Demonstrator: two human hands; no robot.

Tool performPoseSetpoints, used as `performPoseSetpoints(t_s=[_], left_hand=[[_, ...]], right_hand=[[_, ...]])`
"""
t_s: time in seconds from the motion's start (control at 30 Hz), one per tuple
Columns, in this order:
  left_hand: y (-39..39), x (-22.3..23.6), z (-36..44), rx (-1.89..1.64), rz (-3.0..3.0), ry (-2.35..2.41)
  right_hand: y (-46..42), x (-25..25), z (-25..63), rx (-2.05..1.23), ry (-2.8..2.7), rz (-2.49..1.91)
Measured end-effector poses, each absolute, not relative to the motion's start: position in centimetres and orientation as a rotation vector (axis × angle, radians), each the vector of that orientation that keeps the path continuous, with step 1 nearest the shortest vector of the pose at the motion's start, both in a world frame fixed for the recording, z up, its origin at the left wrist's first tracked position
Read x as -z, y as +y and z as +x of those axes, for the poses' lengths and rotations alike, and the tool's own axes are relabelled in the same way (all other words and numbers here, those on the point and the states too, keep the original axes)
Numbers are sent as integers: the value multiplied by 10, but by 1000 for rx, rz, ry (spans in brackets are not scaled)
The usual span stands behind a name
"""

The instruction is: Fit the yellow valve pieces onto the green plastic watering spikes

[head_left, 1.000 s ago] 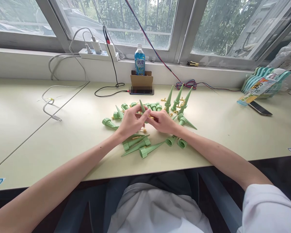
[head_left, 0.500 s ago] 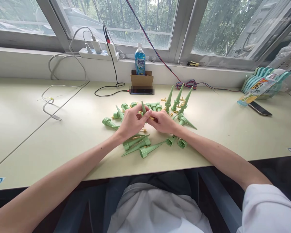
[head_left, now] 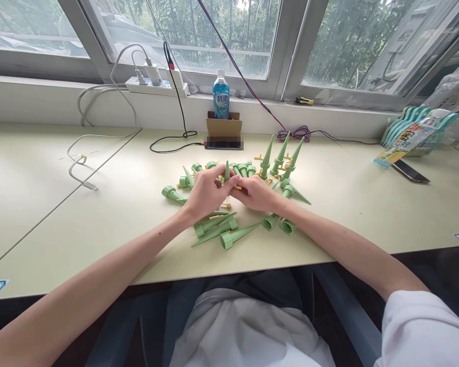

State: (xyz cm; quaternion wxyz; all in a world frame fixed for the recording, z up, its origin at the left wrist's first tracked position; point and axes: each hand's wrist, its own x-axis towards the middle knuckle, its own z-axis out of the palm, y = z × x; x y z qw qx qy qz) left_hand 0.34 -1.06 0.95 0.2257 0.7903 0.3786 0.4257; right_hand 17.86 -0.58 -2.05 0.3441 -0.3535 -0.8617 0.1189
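Between the fingers of my left hand [head_left: 210, 191] a green plant watering spike [head_left: 227, 172] stands with its tip up; its lower part is hidden by the fingers. My right hand [head_left: 255, 192] meets the left one and pinches a small yellow valve [head_left: 237, 187] against the spike's side. Whether the valve is seated cannot be made out. Around both hands lie several loose green spikes, among them one near the front [head_left: 237, 236]. Three spikes with yellow valves stand upright beyond my right hand, the middle one [head_left: 280, 155] among them.
At the back a phone [head_left: 224, 143] leans against a cardboard box [head_left: 224, 125], with a blue bottle [head_left: 221, 97] behind it. Cables [head_left: 294, 133] run along the wall. On the right are a drink bottle [head_left: 409, 141] and another phone [head_left: 411, 172].
The spike in my left hand has tilted slightly to stand more upright. Both hands stay in nearly the same place, and the loose spikes have not moved.
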Motion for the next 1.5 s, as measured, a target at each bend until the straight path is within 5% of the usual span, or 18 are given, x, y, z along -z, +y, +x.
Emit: performPoseSetpoints(t_s=[1.5], left_hand=[[-7, -7, 3, -1194, 2115, 1121]], right_hand=[[-4, 20, 180, -178, -2348, -1064]])
